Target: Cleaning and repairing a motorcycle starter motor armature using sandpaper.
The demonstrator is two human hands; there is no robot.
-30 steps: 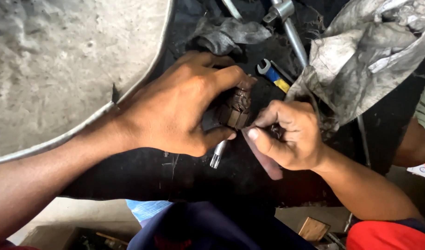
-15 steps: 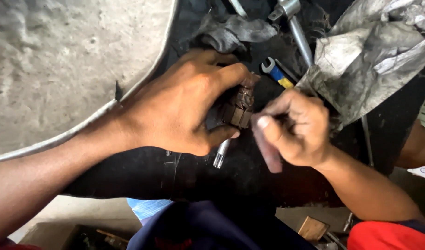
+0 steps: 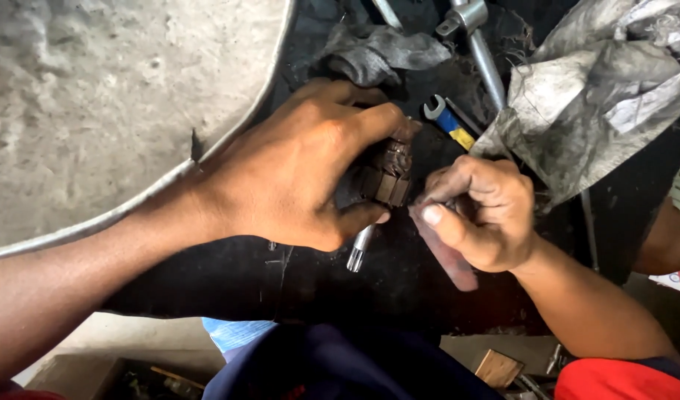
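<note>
Left hand (image 3: pixel 295 167) grips a dark ribbed rotor (image 3: pixel 384 174) with steel shaft (image 3: pixel 360 248) pointing near; right hand (image 3: pixel 477 211) closed on a flat reddish strip (image 3: pixel 447 252) against its right side.

Matt rusty-brown metal rotor (image 3: pixel 386 178) w/ shiny steel shaft (image 3: pixel 359 248); rough grimy cloth (image 3: pixel 599 89).

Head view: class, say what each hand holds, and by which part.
Left hand grips the dark ribbed rotor around its body. Right hand pinches a flat strip at its top end.
</note>
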